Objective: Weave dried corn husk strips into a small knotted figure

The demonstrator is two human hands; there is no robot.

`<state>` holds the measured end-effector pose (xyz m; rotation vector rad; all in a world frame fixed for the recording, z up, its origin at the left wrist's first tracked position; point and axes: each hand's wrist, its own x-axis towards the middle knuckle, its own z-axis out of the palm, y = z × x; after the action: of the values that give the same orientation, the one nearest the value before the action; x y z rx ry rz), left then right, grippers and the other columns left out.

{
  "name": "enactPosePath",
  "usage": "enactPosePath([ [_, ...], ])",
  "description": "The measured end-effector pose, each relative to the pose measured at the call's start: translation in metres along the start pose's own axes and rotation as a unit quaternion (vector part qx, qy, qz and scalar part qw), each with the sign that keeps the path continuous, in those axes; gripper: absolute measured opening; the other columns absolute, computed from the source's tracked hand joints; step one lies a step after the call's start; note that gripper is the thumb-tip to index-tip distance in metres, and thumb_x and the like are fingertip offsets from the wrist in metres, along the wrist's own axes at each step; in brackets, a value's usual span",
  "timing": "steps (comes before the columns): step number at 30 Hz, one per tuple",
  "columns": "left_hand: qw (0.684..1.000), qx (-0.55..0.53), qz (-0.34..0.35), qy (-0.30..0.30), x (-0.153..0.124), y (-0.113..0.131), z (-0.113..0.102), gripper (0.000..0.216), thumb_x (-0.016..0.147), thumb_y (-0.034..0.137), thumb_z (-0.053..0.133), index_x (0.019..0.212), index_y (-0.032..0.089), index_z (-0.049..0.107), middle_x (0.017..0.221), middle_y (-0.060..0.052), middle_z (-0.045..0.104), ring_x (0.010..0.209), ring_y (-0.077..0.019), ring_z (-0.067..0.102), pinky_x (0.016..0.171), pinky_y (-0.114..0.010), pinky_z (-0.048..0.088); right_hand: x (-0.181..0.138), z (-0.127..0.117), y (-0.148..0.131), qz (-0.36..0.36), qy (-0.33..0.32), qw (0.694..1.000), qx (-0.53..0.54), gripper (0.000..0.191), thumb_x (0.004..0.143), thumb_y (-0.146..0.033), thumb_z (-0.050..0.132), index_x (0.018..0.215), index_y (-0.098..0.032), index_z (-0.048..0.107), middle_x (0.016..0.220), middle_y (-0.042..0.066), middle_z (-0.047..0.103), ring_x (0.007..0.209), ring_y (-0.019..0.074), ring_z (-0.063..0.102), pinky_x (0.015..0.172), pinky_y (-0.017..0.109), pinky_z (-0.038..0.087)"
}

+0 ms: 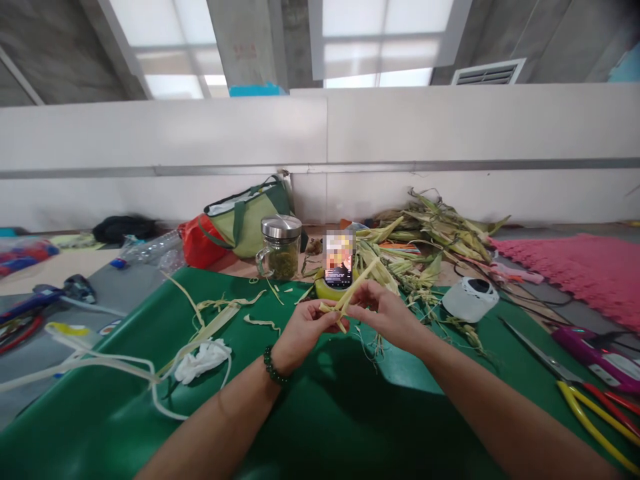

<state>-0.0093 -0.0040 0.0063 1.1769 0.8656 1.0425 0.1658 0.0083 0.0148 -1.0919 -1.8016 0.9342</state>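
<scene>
In the head view, my left hand [311,327] and my right hand [385,312] meet above the green mat [350,413]. Both are closed on pale yellow-green corn husk strips [359,283] that cross each other between my fingers. One strip slants up to the right; a short end pokes out below. My left wrist wears a dark green bead bracelet [274,367]. Directly behind my hands a lit phone [338,263] stands upright against a yellow-green round object [326,291]. Where exactly my fingertips pinch the strips is partly hidden.
Left on the mat lie husk scraps [220,320], a crumpled white tissue [204,361] and white tubing [115,363]. A lidded glass mug [281,257] and a green bag [250,220] stand behind. Rightward are a husk pile [440,223], a white roll [469,301], scissors [565,377] and a purple tool [597,357].
</scene>
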Motion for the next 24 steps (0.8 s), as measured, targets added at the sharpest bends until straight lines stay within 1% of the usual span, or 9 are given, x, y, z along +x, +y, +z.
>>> enactPosePath([
  [2,1.0,0.01,-0.004,-0.001,-0.001,0.0,0.001,0.028,0.061,0.038,0.078,0.074,0.014,0.073,0.063,-0.005,0.071,0.059,-0.0147,0.061,0.062,-0.025,0.048,0.003,0.001,0.002,0.03,-0.032,0.995,0.091,0.031,0.068,-0.032,0.069,0.09,-0.019,0.052,0.077,0.002,0.067,0.071,0.0175,0.064,0.062,0.03,0.05],
  [4,1.0,0.02,-0.006,-0.001,-0.001,0.0,0.001,0.027,0.062,0.038,0.078,0.074,0.014,0.073,0.064,-0.005,0.071,0.06,-0.0152,0.062,0.062,-0.025,0.048,0.005,0.002,0.003,0.042,-0.041,0.99,0.13,0.037,0.064,-0.03,0.071,0.092,-0.019,0.051,0.074,0.001,0.067,0.068,0.0179,0.065,0.06,0.029,0.049],
  [9,1.0,0.024,-0.005,-0.007,-0.002,-0.002,0.001,0.026,0.062,0.036,0.077,0.074,0.014,0.072,0.064,-0.006,0.071,0.061,-0.0155,0.062,0.062,-0.025,0.047,0.002,0.008,0.001,0.021,0.025,0.997,0.069,0.044,0.063,-0.027,0.071,0.101,-0.017,0.053,0.074,0.001,0.067,0.067,0.0169,0.062,0.059,0.028,0.044],
  [11,1.0,0.015,-0.005,-0.013,-0.001,-0.003,0.001,0.026,0.062,0.036,0.077,0.075,0.014,0.072,0.064,-0.005,0.07,0.06,-0.0153,0.062,0.063,-0.025,0.047,0.0,0.012,0.002,0.009,0.051,0.998,0.046,0.044,0.064,-0.027,0.07,0.103,-0.017,0.053,0.072,0.0,0.065,0.065,0.0156,0.059,0.06,0.028,0.044],
  [13,1.0,0.003,0.001,-0.018,-0.001,-0.004,0.002,0.026,0.061,0.034,0.078,0.076,0.014,0.072,0.063,-0.004,0.07,0.06,-0.0149,0.061,0.064,-0.025,0.048,-0.001,0.016,0.004,0.004,0.07,0.996,0.051,0.041,0.065,-0.027,0.068,0.103,-0.017,0.053,0.068,-0.002,0.06,0.061,0.014,0.056,0.058,0.027,0.044],
  [15,1.0,-0.002,0.011,-0.021,-0.001,-0.004,0.004,0.026,0.06,0.032,0.079,0.077,0.014,0.072,0.063,-0.004,0.069,0.061,-0.0147,0.06,0.065,-0.026,0.048,0.0,0.021,0.007,0.013,0.075,0.994,0.082,0.041,0.066,-0.027,0.067,0.102,-0.017,0.052,0.064,-0.005,0.056,0.057,0.0125,0.054,0.054,0.026,0.044],
  [18,1.0,0.008,0.024,-0.013,-0.002,-0.004,0.005,0.025,0.061,0.031,0.078,0.077,0.014,0.072,0.062,-0.003,0.068,0.061,-0.0148,0.059,0.064,-0.026,0.048,0.001,0.025,0.011,0.031,0.061,0.989,0.131,0.042,0.065,-0.029,0.068,0.1,-0.017,0.049,0.063,-0.006,0.053,0.055,0.0117,0.054,0.053,0.025,0.044],
  [22,0.999,0.014,0.038,0.002,-0.001,-0.005,0.004,0.025,0.063,0.032,0.077,0.078,0.014,0.07,0.058,-0.002,0.066,0.057,-0.0135,0.057,0.06,-0.025,0.045,0.004,0.023,0.016,0.035,0.049,0.986,0.157,0.044,0.064,-0.032,0.069,0.1,-0.018,0.048,0.064,-0.006,0.055,0.057,0.0124,0.056,0.054,0.025,0.044],
  [24,0.999,0.005,0.034,0.001,-0.001,-0.005,0.002,0.025,0.063,0.034,0.077,0.076,0.014,0.069,0.057,-0.002,0.065,0.056,-0.0123,0.055,0.059,-0.024,0.044,0.006,0.018,0.017,0.04,0.047,0.987,0.147,0.04,0.067,-0.034,0.067,0.098,-0.019,0.049,0.066,-0.004,0.057,0.06,0.0133,0.057,0.057,0.026,0.045],
])
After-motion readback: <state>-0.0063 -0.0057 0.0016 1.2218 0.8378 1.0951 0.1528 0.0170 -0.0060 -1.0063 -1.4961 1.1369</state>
